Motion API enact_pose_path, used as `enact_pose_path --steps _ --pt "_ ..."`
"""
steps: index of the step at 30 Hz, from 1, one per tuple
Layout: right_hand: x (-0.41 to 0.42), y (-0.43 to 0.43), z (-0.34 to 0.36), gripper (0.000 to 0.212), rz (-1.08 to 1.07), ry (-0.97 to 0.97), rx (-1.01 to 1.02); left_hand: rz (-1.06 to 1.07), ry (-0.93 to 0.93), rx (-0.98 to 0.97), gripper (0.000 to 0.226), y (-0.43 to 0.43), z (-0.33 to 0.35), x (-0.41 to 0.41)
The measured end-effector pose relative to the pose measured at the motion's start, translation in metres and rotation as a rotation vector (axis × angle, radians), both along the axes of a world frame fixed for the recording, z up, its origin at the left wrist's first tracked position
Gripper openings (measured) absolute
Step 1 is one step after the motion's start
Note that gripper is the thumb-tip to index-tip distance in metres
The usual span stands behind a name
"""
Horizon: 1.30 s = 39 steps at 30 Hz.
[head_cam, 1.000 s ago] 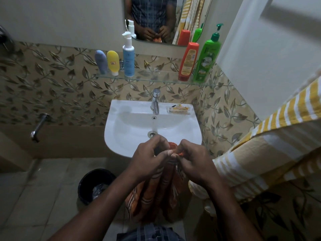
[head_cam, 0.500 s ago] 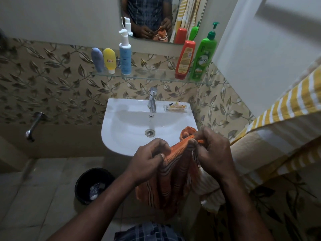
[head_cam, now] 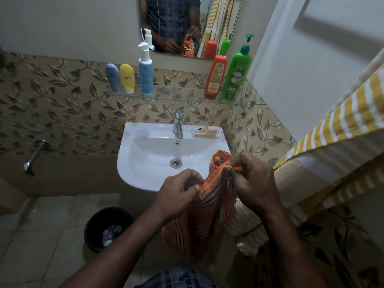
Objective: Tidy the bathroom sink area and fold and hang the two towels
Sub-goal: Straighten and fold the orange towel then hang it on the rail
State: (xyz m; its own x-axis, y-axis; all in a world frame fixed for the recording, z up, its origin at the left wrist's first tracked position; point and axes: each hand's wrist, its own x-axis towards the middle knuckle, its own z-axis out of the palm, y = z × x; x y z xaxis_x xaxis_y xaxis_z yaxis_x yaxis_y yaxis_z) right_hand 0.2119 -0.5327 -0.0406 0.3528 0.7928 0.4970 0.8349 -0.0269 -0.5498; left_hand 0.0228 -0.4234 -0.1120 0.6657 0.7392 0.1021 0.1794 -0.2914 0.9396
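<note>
Head view: in front of the sink [head_cam: 143, 129], the left hand [head_cam: 176, 194] and right hand [head_cam: 254, 181] each pinch the orange towel's [head_cam: 199, 225] top edge, likely finding corners for folding. A yellow striped towel [head_cam: 336, 146] hangs at right.

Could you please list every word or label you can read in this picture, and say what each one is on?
"Vatika": on the green pump bottle, at the right end of the glass shelf.
Red bottle: label print too blurred to read.
Yellow tube and blue pump bottle: markings too small to read.
</note>
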Motion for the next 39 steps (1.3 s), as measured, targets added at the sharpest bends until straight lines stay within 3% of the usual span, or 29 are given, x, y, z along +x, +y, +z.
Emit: enact_pose_path --steps 2,6,14,26,33,39 --pt "0.002 0.001 0.002 0.02 -0.004 0.014 0.014 -0.051 0.0 -0.009 0.003 -0.001 0.003 0.0" --pt "0.002 0.002 0.005 0.026 -0.02 -0.011 0.032 -0.112 -0.018 0.074 0.008 -0.006 0.007 0.001" --pt "0.008 0.002 0.003 0.02 -0.067 0.012 0.057 0.044 -0.074 0.209 0.014 -0.006 0.003 0.003" --pt "0.006 0.005 0.006 0.017 -0.075 0.004 0.068 0.016 -0.001 0.241 0.017 -0.008 -0.002 0.012" --pt "0.019 0.0 -0.001 0.023 -0.119 -0.064 -0.002 0.142 -0.124 0.116 0.019 0.007 -0.005 0.006" --pt "0.018 0.003 -0.003 0.023 -0.093 -0.017 0.019 0.063 0.009 0.054 0.011 0.005 -0.007 0.011"
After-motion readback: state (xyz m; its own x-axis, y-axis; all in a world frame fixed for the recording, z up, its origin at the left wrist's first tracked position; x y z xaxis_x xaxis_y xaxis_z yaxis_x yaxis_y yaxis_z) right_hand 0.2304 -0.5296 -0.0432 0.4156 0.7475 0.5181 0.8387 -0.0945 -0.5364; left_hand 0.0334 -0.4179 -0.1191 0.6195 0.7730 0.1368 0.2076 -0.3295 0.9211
